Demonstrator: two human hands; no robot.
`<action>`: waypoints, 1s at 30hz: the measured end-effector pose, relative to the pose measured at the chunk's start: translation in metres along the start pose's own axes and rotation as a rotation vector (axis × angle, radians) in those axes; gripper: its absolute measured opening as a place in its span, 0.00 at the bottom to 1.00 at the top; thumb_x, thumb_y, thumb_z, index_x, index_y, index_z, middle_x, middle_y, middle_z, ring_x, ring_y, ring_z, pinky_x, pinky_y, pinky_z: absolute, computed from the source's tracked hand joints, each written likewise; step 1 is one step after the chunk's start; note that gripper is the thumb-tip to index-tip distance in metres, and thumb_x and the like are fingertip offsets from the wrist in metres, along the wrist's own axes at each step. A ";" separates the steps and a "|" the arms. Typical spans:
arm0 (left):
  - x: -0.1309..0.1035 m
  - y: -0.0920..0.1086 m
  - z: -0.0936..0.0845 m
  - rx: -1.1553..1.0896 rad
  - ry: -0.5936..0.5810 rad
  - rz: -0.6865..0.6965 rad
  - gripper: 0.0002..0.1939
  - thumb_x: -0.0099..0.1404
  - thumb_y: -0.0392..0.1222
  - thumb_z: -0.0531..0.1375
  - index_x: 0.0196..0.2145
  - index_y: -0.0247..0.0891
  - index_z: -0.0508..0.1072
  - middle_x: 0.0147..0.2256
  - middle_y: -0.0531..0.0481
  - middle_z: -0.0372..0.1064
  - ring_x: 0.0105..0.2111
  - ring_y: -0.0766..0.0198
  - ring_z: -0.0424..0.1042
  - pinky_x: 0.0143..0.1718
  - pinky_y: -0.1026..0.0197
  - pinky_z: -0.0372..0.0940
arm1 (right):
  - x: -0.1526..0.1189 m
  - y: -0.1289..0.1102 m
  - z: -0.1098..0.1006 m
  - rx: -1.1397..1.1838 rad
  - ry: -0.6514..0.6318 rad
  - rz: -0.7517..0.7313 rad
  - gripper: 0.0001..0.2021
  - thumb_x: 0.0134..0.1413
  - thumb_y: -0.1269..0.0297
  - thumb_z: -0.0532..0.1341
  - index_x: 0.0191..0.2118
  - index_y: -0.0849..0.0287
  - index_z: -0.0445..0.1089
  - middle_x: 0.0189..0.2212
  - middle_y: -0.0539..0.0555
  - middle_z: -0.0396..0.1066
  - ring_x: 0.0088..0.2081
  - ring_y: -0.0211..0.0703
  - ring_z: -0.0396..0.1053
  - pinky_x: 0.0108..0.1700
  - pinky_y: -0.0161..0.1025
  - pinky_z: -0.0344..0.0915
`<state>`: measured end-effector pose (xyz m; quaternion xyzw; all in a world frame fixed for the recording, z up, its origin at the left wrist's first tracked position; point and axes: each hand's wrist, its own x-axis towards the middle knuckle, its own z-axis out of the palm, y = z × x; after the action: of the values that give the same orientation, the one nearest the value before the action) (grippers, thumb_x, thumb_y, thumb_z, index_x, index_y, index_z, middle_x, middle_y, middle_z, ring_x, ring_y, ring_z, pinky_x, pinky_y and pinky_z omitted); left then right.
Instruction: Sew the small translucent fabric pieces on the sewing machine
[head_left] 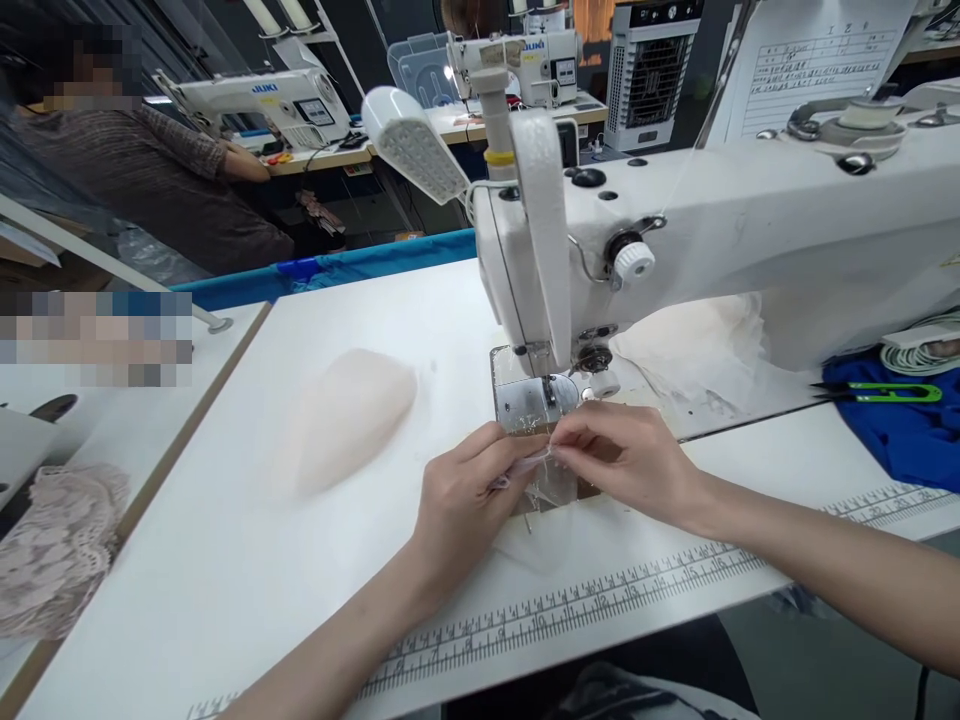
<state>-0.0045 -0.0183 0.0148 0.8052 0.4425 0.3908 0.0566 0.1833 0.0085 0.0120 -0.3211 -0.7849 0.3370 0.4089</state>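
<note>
My left hand (469,490) is closed on a small piece of sheer white fabric (532,462), just in front of the sewing machine's needle plate (525,400). Thumb and fingertips of my right hand (626,455) pinch the other end of that fabric, close to the left fingertips. Over both hands stands the white head of the sewing machine (517,270). A pale beige moulded cup (356,420) lies on the white table to the left. More thin pale fabric (697,345) is heaped under the machine arm.
Green thread snips (892,392) rest on blue cloth (862,430) at the right. A ruler strip (555,625) runs along the table's front edge. Pink lace (64,550) lies at far left. Another person (150,180) sits beyond, near a second sewing machine (262,105).
</note>
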 end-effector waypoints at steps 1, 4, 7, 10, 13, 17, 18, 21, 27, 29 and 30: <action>0.000 0.000 0.000 0.006 0.004 0.002 0.06 0.63 0.33 0.58 0.37 0.39 0.74 0.24 0.55 0.67 0.21 0.73 0.63 0.19 0.69 0.55 | 0.000 0.000 0.000 -0.017 0.003 -0.018 0.04 0.56 0.72 0.59 0.35 0.57 0.71 0.29 0.48 0.72 0.30 0.34 0.70 0.32 0.32 0.70; -0.001 0.000 0.000 0.015 0.005 -0.014 0.04 0.63 0.34 0.59 0.35 0.39 0.73 0.24 0.55 0.66 0.20 0.73 0.63 0.19 0.69 0.56 | 0.000 0.000 0.000 -0.029 0.017 -0.044 0.04 0.56 0.71 0.58 0.36 0.58 0.70 0.29 0.49 0.72 0.30 0.33 0.70 0.32 0.32 0.70; -0.001 0.001 0.000 0.010 0.008 -0.021 0.03 0.63 0.34 0.59 0.34 0.39 0.72 0.24 0.55 0.66 0.21 0.73 0.63 0.19 0.69 0.56 | -0.001 0.000 0.000 -0.013 0.020 -0.052 0.04 0.56 0.71 0.58 0.37 0.58 0.69 0.30 0.49 0.73 0.30 0.33 0.70 0.32 0.32 0.70; -0.001 0.002 0.000 -0.013 0.004 -0.030 0.02 0.63 0.34 0.59 0.33 0.39 0.72 0.25 0.55 0.67 0.21 0.73 0.64 0.20 0.69 0.57 | -0.002 0.001 0.000 -0.050 -0.003 -0.095 0.04 0.57 0.72 0.57 0.37 0.58 0.68 0.30 0.49 0.72 0.30 0.33 0.69 0.31 0.31 0.69; -0.001 0.002 0.000 -0.040 0.006 -0.050 0.02 0.63 0.35 0.59 0.32 0.39 0.72 0.24 0.55 0.68 0.21 0.72 0.64 0.20 0.68 0.57 | -0.002 0.003 0.001 -0.111 -0.001 -0.151 0.04 0.57 0.72 0.56 0.35 0.58 0.67 0.28 0.48 0.71 0.28 0.32 0.69 0.28 0.30 0.67; 0.000 0.003 0.000 -0.049 0.020 -0.047 0.01 0.62 0.36 0.61 0.32 0.39 0.72 0.23 0.55 0.68 0.21 0.72 0.64 0.20 0.69 0.57 | -0.003 0.006 0.002 -0.127 0.004 -0.167 0.02 0.58 0.71 0.57 0.35 0.58 0.67 0.28 0.48 0.71 0.28 0.31 0.68 0.28 0.29 0.66; 0.000 0.003 -0.001 -0.041 0.019 -0.045 0.00 0.62 0.36 0.61 0.32 0.39 0.72 0.24 0.55 0.69 0.21 0.72 0.64 0.20 0.69 0.57 | -0.003 0.006 0.002 -0.123 0.001 -0.166 0.02 0.58 0.71 0.58 0.36 0.58 0.67 0.28 0.48 0.71 0.28 0.31 0.68 0.28 0.29 0.66; -0.001 0.004 -0.001 -0.009 0.011 -0.047 0.01 0.62 0.38 0.61 0.31 0.39 0.72 0.24 0.55 0.70 0.21 0.72 0.65 0.21 0.68 0.58 | -0.003 0.007 0.001 -0.127 -0.007 -0.185 0.02 0.59 0.68 0.57 0.36 0.58 0.67 0.28 0.48 0.71 0.28 0.31 0.68 0.28 0.29 0.66; 0.000 0.005 -0.003 -0.035 0.011 -0.067 0.02 0.61 0.39 0.61 0.30 0.39 0.72 0.25 0.54 0.73 0.23 0.69 0.69 0.23 0.67 0.62 | -0.003 0.007 0.000 -0.156 0.004 -0.275 0.06 0.62 0.68 0.55 0.37 0.57 0.69 0.29 0.49 0.73 0.29 0.32 0.71 0.28 0.30 0.69; 0.000 0.006 -0.003 -0.065 0.005 -0.101 0.01 0.61 0.38 0.61 0.32 0.40 0.73 0.28 0.53 0.74 0.26 0.68 0.71 0.26 0.67 0.64 | -0.004 0.009 0.000 -0.202 0.008 -0.311 0.07 0.63 0.68 0.54 0.37 0.56 0.69 0.29 0.48 0.74 0.30 0.33 0.72 0.28 0.31 0.69; 0.000 0.006 -0.003 -0.083 -0.001 -0.115 0.01 0.61 0.38 0.62 0.33 0.40 0.73 0.29 0.53 0.75 0.27 0.68 0.72 0.27 0.67 0.65 | -0.005 0.011 0.000 -0.242 0.006 -0.329 0.07 0.63 0.68 0.54 0.37 0.55 0.70 0.29 0.48 0.75 0.31 0.33 0.72 0.28 0.31 0.69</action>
<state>-0.0028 -0.0229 0.0197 0.7756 0.4713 0.4047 0.1124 0.1880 0.0111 0.0017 -0.2364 -0.8604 0.1680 0.4191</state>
